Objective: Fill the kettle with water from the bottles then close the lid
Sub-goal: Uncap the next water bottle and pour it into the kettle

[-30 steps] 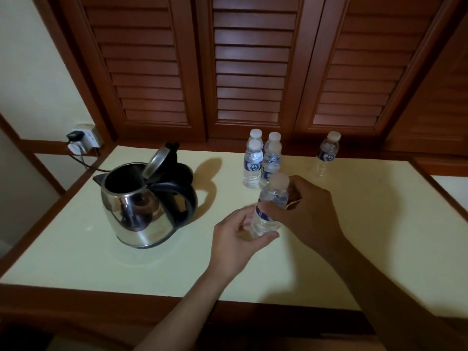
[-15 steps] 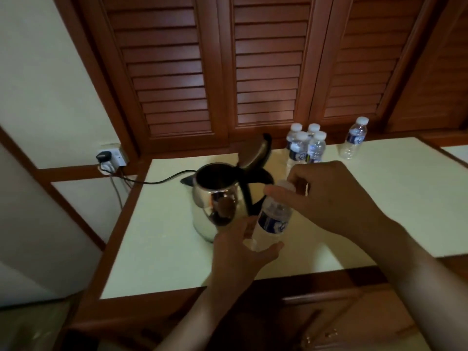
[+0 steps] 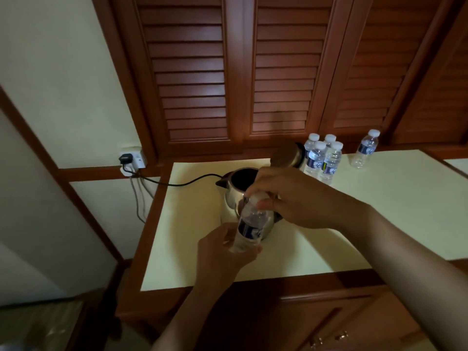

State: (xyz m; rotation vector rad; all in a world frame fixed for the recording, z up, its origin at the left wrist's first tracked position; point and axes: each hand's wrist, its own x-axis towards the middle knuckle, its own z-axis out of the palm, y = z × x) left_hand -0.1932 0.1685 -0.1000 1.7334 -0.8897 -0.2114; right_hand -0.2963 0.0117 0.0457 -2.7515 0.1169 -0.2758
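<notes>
View: head camera, only angle supplied.
Vessel: kettle (image 3: 231,196) upright on tabletop (image 3: 379,198), lid (image 3: 286,155) tipped back, mouth open; cord (image 3: 177,184) run to wall socket (image 3: 131,159).
Item in hand: bottle (image 3: 250,224) raised just in front of kettle, tilted, neck toward the open mouth.
Left hand (image 3: 222,252): grip wrapped round lower body of bottle.
Right hand (image 3: 301,198): grip pinching cap (image 3: 258,197).
Step judged: uncapping; pouring not begun.
Method advised: light hold on the soft body, full twist-off, neck over the mouth before tipping.
Reserve: spare bottles (image 3: 321,160) capped, behind kettle.
</notes>
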